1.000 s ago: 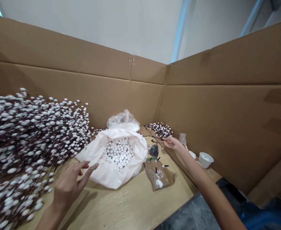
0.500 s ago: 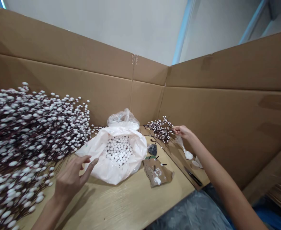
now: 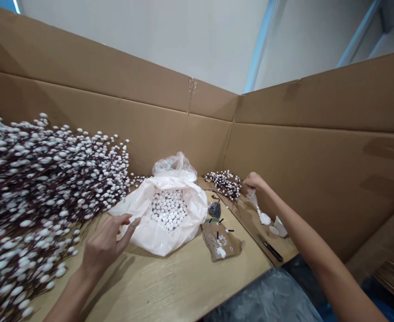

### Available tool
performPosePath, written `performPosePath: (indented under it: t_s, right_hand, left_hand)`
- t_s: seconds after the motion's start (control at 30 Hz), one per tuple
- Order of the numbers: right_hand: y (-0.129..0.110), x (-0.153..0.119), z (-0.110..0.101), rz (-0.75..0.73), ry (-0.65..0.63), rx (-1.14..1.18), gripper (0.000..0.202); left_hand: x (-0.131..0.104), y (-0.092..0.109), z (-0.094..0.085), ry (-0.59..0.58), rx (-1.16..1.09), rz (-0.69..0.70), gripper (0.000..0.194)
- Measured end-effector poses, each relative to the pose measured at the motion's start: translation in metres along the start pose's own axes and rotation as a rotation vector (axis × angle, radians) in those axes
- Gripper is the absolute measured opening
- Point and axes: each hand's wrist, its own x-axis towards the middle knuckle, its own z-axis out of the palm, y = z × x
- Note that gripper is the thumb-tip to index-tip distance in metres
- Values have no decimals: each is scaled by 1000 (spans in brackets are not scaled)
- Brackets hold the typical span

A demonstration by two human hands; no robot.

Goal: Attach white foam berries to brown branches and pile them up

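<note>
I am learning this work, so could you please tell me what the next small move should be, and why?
I would probably bring the left hand over the white bag and pinch one of the white balls: the hand's thumb and forefinger are parted with nothing visible held between them, and the bag's open mouth lies close by.

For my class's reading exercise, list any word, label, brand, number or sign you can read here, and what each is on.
There is no readable text.
Pale bag of white balls: nothing legible.
Cardboard walls: nothing legible.
Black-handled tool: too small to tell whether it is marked.
</note>
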Motion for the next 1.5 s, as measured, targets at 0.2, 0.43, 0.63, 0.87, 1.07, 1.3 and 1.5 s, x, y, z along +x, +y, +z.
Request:
performPosePath:
  t_s: [0.2,0.43,0.63,0.87,1.07,1.3,1.5]
  right_hand:
    - [-2,-6,-10,94,-74,-258,21]
    - [1,-11,-16,42,61,-309,23]
    - [7,-7,-5,40,56,-313,22]
    - [7,3,4,19,71,-287,22]
    - [2,10,4,6,144,-245,22]
    - [-5,15,4,-37,187,-187,23]
    - [-8,21,9,-43,230,-160,23]
  left_hand:
    - [-1,0,1,-11,-30,-21,9]
    - [0,0,1,0,-11,1,11]
    - [-3,-1,3,-4,-25,-23,9]
    - [-7,-2,5,-23,-13,-33,8]
    - [-5,-2,5,-21,-19,-37,7]
    - [-4,-2,4,-17,0,-23,8]
    - [-5,-3,3,-32,13,-8,10]
